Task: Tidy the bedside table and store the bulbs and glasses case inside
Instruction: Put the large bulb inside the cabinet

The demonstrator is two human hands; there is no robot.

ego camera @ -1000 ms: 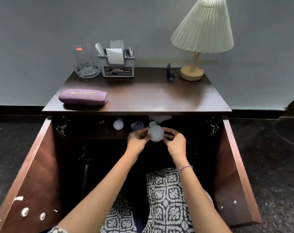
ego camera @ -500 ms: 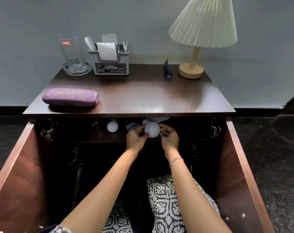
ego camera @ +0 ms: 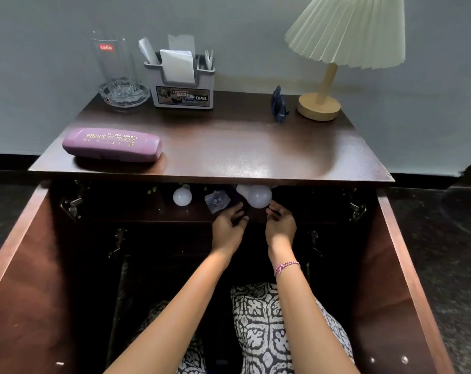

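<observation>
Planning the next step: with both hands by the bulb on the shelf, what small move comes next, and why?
Probably lift the left hand to the purple glasses case on the tabletop. The bulb seems to rest on the inner shelf, neither hand gripping it, a second bulb lies nearby, and the case is not yet stored.

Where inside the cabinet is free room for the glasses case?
Bare shelf lies between the left hinge and the small bulb, and between the big bulb and the right hinge. The middle, around the wrapper, is crowded.
</observation>
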